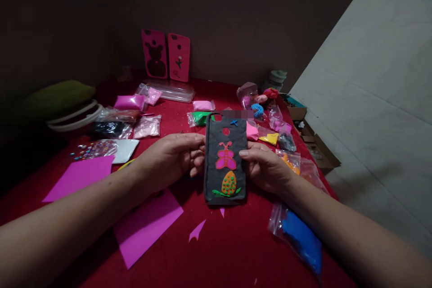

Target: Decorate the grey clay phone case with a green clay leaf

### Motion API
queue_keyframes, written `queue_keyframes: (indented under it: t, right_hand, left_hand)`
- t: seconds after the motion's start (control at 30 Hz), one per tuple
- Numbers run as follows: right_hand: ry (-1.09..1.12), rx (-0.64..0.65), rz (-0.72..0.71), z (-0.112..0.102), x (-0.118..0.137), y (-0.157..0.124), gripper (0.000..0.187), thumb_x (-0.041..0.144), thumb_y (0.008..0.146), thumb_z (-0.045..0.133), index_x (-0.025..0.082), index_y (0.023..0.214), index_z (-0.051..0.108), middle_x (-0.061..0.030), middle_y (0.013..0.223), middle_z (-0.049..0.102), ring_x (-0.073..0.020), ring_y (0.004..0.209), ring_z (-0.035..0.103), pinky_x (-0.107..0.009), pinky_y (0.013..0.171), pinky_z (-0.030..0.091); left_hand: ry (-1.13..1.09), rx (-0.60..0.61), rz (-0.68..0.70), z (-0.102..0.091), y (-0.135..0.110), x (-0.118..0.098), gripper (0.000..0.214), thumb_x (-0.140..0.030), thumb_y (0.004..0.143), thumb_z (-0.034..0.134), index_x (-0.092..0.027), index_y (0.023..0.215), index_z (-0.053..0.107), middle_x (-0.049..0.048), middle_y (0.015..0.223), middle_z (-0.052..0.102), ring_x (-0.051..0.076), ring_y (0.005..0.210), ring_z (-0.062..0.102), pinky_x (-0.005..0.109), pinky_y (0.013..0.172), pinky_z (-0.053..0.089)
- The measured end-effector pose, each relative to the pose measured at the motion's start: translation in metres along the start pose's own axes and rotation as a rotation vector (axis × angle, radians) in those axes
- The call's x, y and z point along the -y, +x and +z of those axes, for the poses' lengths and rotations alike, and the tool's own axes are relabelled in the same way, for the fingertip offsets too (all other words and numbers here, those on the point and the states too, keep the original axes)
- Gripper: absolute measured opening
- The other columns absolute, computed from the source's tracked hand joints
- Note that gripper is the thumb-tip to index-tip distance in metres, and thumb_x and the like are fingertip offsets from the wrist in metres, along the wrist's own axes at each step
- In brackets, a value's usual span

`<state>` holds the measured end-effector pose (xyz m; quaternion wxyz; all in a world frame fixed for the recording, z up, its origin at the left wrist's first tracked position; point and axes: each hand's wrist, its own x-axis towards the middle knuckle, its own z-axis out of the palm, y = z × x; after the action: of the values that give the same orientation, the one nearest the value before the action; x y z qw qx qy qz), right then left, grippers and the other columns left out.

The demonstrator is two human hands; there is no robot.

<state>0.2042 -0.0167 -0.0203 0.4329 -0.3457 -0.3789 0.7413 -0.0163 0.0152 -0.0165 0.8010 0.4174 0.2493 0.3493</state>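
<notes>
Dark phone case [219,175] sits upright over the red cloth's [236,252] middle, right hand [265,165] pinching its right edge, left hand [182,155] at its left, grip unclear, and a slipping right thumb might smear the butterfly [226,159].

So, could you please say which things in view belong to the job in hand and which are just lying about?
Likely belong:
Dark grey rectangular phone case, held in the right grip
Clear plastic packet of green material, a colour also on the case

Apparently just lying about:
Long, rounded green object, left
Open brown cardboard box, right
Curved magenta scrap, front
</notes>
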Motion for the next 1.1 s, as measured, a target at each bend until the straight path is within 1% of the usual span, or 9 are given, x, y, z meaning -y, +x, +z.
queue_keyframes:
  t: [0.13,0.3,0.47,0.53,0.63,0.8,0.87,1.03,1.1]
  right_hand:
    - [0.031,0.006,0.026,0.001,0.0014,0.0,0.039,0.026,0.069,0.079,0.015,0.107,0.079,-0.0088,0.104,0.08,-0.0219,0.091,0.075,-0.038,0.092,0.058]
    - [0.065,0.004,-0.017,0.0017,0.0022,0.0008,0.029,0.023,0.069,0.079,0.015,0.096,0.08,-0.006,0.094,0.081,-0.0182,0.082,0.074,-0.03,0.084,0.059]
    - [0.087,0.122,-0.022,0.0009,0.0022,0.0006,0.029,0.02,0.074,0.074,0.02,0.103,0.081,-0.0056,0.104,0.081,-0.023,0.095,0.076,-0.039,0.094,0.058]
    - [0.065,0.098,-0.025,0.0009,0.0022,0.0003,0.029,0.021,0.072,0.076,0.019,0.1,0.081,-0.0057,0.102,0.081,-0.0234,0.092,0.076,-0.039,0.093,0.058]
    - [0.024,0.019,-0.03,0.0018,0.0016,0.0005,0.031,0.023,0.065,0.08,0.018,0.095,0.081,-0.0057,0.096,0.082,-0.0221,0.085,0.075,-0.036,0.089,0.059]
    - [0.003,-0.014,-0.028,0.0049,0.0005,0.0019,0.035,0.022,0.06,0.083,0.017,0.095,0.081,-0.0056,0.097,0.081,-0.0196,0.087,0.075,-0.032,0.088,0.058]
    - [-0.006,-0.02,-0.021,0.0058,0.0004,0.0021,0.037,0.021,0.059,0.083,0.018,0.095,0.08,-0.0057,0.096,0.081,-0.0201,0.087,0.075,-0.033,0.088,0.058]
    - [-0.049,-0.037,-0.017,0.0056,-0.0003,0.002,0.035,0.02,0.057,0.084,0.02,0.091,0.079,-0.0048,0.093,0.081,-0.0218,0.08,0.074,-0.036,0.079,0.06]
    - [-0.063,-0.053,-0.017,0.0043,-0.0011,0.0021,0.036,0.021,0.056,0.085,0.019,0.091,0.078,-0.0051,0.092,0.081,-0.0216,0.079,0.074,-0.037,0.08,0.06]
  left_hand:
    - [0.028,0.007,-0.007,-0.0012,-0.0008,-0.0003,0.02,-0.026,0.09,0.062,-0.009,0.083,0.072,0.0028,0.058,0.055,0.011,0.05,0.048,0.019,0.044,0.046]
    - [0.029,-0.011,-0.031,-0.0006,-0.0017,0.0013,0.018,-0.021,0.091,0.062,-0.01,0.08,0.071,0.0026,0.058,0.056,0.009,0.047,0.047,0.016,0.04,0.045]
    - [0.0,0.005,-0.074,0.0009,-0.0015,0.0022,0.018,-0.02,0.09,0.063,-0.01,0.077,0.069,0.0013,0.055,0.052,0.008,0.046,0.044,0.016,0.039,0.046]
    - [-0.012,0.003,-0.076,0.0008,-0.0012,0.0022,0.016,-0.02,0.089,0.064,-0.01,0.078,0.068,0.0008,0.056,0.052,0.008,0.046,0.044,0.016,0.039,0.046]
    - [-0.025,-0.001,-0.073,0.0007,-0.0007,0.0022,0.014,-0.02,0.088,0.066,-0.01,0.079,0.068,0.0005,0.058,0.052,0.008,0.047,0.044,0.015,0.039,0.046]
    - [-0.028,0.002,-0.074,-0.0005,-0.0006,0.0028,0.015,-0.021,0.088,0.067,-0.01,0.077,0.068,0.0011,0.056,0.052,0.008,0.046,0.045,0.016,0.04,0.047]
    - [-0.026,-0.005,-0.071,-0.001,-0.0005,0.0029,0.016,-0.02,0.088,0.067,-0.01,0.076,0.068,0.0015,0.056,0.053,0.009,0.046,0.046,0.016,0.04,0.047]
    - [-0.007,-0.029,-0.054,0.0004,-0.0005,0.0021,0.018,-0.02,0.09,0.064,-0.01,0.076,0.069,0.0006,0.053,0.05,0.008,0.044,0.043,0.016,0.04,0.045]
    - [0.002,-0.031,-0.046,0.0017,-0.0007,0.0014,0.02,-0.021,0.09,0.063,-0.01,0.074,0.068,0.001,0.052,0.05,0.008,0.044,0.043,0.016,0.04,0.044]
